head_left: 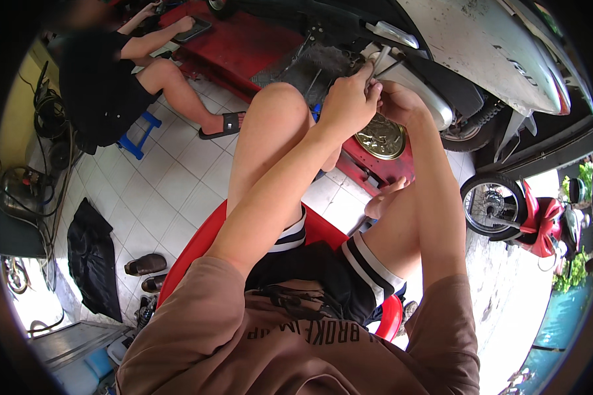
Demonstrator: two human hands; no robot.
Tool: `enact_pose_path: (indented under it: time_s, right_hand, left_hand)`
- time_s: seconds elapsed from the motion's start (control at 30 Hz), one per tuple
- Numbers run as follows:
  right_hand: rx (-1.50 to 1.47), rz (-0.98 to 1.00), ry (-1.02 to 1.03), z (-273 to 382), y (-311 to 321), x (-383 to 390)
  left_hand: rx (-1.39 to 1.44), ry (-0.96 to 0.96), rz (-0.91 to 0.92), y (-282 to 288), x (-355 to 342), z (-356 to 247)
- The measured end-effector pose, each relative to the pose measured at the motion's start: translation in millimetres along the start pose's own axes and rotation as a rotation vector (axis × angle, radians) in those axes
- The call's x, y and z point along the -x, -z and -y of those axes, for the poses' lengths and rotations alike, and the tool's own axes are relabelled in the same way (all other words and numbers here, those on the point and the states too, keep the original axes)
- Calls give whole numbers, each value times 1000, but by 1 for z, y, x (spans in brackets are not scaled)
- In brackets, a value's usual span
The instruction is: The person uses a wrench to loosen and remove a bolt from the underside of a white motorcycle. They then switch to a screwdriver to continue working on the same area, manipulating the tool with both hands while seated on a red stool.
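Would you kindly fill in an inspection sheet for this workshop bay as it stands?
Surface: white tiled floor, red ramp.
Job's things: silver metal tool held at the grey scooter's underside.
Clutter: black cloth, brown shoes, round brass-coloured dish.
Hands: left hand grips the tool; right hand beside it.
Cables: black coils at left wall.
Surroundings: seated co-worker, blue stool, red scooter.

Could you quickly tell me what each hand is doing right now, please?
Left hand: closed on a silver tool.
Right hand: at the scooter's engine; grip cannot be told.
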State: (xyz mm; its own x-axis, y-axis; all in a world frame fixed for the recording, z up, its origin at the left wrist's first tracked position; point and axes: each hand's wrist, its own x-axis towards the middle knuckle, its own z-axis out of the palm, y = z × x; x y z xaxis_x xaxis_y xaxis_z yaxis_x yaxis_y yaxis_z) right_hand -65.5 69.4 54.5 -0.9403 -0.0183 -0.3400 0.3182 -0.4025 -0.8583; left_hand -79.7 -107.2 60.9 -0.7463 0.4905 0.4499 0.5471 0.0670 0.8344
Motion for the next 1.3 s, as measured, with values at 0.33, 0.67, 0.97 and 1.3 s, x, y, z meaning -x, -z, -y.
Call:
enact_pose_path:
  time_s: [0.33,0.67,0.97,1.3]
  right_hand:
    - [-68,35,-16,4,7,-8]
    - [-84,69,-77,10,8,-7]
    - [-75,-68,-30,7,10,-2]
    - [-87,-39,-12,25,15,-6]
  left_hand:
    - [-37,192,-137,-7,3,15]
    - [-261,155,-18,3,10,2]
    - [-489,203,-58,5,6,8]
    - [-462,121,49,13,-1,-3]
